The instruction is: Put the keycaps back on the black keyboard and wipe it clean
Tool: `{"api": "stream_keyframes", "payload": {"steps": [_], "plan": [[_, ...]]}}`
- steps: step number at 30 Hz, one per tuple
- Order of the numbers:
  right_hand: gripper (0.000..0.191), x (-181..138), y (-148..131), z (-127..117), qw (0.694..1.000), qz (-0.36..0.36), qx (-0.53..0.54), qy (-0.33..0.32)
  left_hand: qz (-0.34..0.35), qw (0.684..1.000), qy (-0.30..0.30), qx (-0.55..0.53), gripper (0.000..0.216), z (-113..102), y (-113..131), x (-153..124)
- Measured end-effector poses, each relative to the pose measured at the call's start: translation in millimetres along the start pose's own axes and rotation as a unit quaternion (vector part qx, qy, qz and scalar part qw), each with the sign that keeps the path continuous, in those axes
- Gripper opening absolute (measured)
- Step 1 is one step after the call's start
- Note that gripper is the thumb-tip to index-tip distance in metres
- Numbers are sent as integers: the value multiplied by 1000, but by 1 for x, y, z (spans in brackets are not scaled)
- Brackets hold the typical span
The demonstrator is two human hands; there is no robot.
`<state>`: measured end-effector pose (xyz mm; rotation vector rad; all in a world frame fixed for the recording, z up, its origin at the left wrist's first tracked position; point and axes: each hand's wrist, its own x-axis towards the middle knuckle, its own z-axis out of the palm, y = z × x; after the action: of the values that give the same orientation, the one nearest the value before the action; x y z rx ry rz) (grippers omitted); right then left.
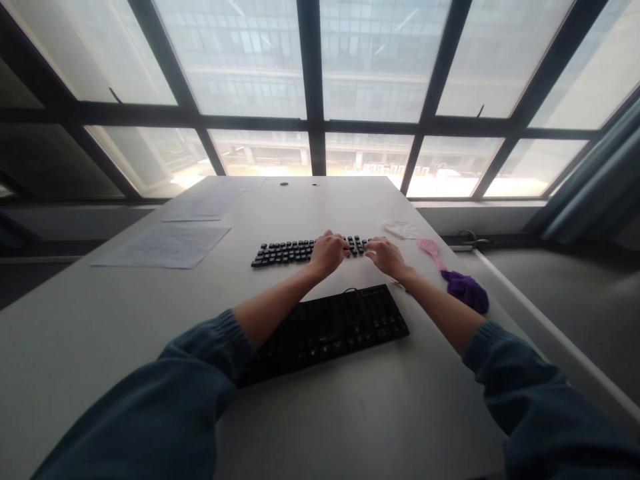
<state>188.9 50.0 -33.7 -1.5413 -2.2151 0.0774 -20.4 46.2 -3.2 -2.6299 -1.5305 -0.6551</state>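
Note:
Rows of loose black keycaps (285,252) lie in a block across the middle of the white table. My left hand (329,255) is over the right half of the rows, its fingers curled and pinched at the keycaps. At the right end, my right hand (386,257) has its thumb and fingers bent together at the edge keycaps. The small pieces between my fingertips are partly hidden. Nearer to me, a black keyboard (345,327) lies at a slant under my left forearm, which covers its left part. Much of its upper area looks dark, and pale marks show along its lower rows.
Right of my right hand lie a crumpled clear plastic bag (400,229), a pink brush (429,247) and a purple cloth (466,291). Paper sheets (163,245) lie at the left. Large windows (370,60) stand beyond the table's far edge.

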Motion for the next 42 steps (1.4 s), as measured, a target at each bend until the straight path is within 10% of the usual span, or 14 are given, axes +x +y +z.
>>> {"api": "stream_keyframes", "payload": {"steps": [11, 23, 34, 42], "plan": [[18, 12, 5, 22, 998, -52, -35, -17, 56, 997, -18, 40, 16, 41, 7, 20], [13, 13, 5, 24, 997, -57, 34, 29, 44, 999, -13, 24, 24, 35, 20, 15], [5, -95, -10, -37, 954, -44, 293, 42, -30, 971, -66, -227, 13, -30, 72, -64], [7, -145, -9, -41, 952, -66, 300, -14, -39, 969, -92, -225, 11, -7, 100, -99]]}}
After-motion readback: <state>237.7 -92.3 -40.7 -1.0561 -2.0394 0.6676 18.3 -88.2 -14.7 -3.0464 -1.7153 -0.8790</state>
